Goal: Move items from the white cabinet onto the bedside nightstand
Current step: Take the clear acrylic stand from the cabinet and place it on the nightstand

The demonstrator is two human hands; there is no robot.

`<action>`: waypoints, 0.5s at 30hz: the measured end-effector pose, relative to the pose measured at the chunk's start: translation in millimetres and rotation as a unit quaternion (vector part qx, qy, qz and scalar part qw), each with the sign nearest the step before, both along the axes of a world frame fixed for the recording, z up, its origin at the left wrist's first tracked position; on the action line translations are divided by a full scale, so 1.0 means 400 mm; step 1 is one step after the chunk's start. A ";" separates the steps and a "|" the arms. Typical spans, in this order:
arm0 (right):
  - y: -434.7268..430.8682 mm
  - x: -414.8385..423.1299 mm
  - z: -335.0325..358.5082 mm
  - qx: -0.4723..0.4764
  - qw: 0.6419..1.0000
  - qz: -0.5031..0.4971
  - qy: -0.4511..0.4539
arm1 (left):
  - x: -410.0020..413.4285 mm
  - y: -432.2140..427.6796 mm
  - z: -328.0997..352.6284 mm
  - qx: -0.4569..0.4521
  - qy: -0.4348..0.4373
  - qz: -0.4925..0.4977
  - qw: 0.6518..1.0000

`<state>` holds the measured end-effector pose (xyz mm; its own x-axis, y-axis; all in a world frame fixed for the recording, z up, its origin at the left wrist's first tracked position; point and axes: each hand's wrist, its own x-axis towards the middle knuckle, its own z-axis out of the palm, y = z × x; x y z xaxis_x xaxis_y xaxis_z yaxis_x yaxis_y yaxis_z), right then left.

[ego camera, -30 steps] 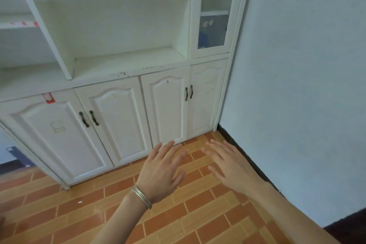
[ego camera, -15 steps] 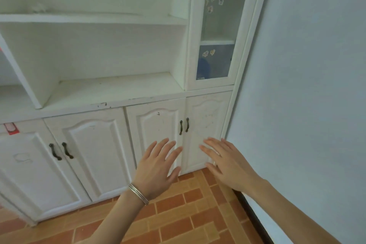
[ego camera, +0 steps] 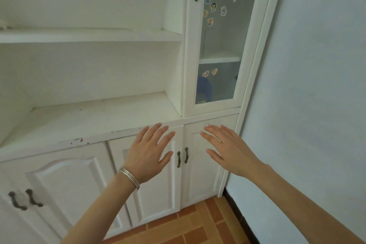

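Within the last second the person has closed in on the white cabinet (ego camera: 99, 121), and the view has lifted from the floor (ego camera: 188, 230) to the shelves (ego camera: 89, 35). The left hand (ego camera: 147, 154) and right hand (ego camera: 227, 150) stay spread and empty before its lower doors (ego camera: 158, 194). A blue shape (ego camera: 204, 89) sits behind the glass door (ego camera: 217, 45) at the cabinet's right edge, so fetching probably starts there; the nightstand is out of view.

White cabinet (ego camera: 89, 121), cut off at the top and left edges. Behind the hazy glass door (ego camera: 219, 45), a blue shape (ego camera: 204, 89) too blurred to identify; stickers (ego camera: 213, 7) too small to make out. Pale object (ego camera: 3, 24) on the upper shelf (ego camera: 89, 34), cropped by the left edge.
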<state>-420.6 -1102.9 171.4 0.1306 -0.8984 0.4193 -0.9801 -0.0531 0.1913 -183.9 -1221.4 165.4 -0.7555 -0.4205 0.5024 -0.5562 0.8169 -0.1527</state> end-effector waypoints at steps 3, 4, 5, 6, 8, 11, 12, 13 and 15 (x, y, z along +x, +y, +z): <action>-0.124 -0.059 0.042 -0.014 1.000 -0.016 -0.002 | -0.068 -0.142 0.043 -0.016 0.003 -0.013 1.000; -0.166 -0.077 0.061 -0.020 1.000 -0.016 -0.003 | -0.093 -0.192 0.066 -0.025 0.006 -0.017 1.000; -0.207 -0.094 0.081 -0.028 1.000 -0.015 0.001 | -0.117 -0.240 0.091 -0.036 0.011 -0.021 0.999; -0.250 -0.111 0.101 -0.037 0.999 -0.015 0.012 | -0.140 -0.288 0.116 -0.047 0.014 -0.024 0.998; -0.334 -0.144 0.142 -0.054 0.998 -0.015 0.035 | -0.185 -0.379 0.166 -0.067 0.022 -0.026 0.997; -0.454 -0.179 0.198 -0.077 0.996 -0.002 0.045 | -0.240 -0.504 0.228 -0.088 0.039 -0.022 0.995; -0.491 -0.190 0.213 -0.084 0.995 0.005 0.050 | -0.254 -0.540 0.247 -0.097 0.044 -0.019 0.994; -0.526 -0.202 0.227 -0.092 0.994 0.016 0.056 | -0.267 -0.573 0.266 -0.106 0.051 -0.014 0.993; -0.595 -0.228 0.253 -0.109 0.991 0.040 0.070 | -0.292 -0.626 0.303 -0.121 0.060 -0.001 0.991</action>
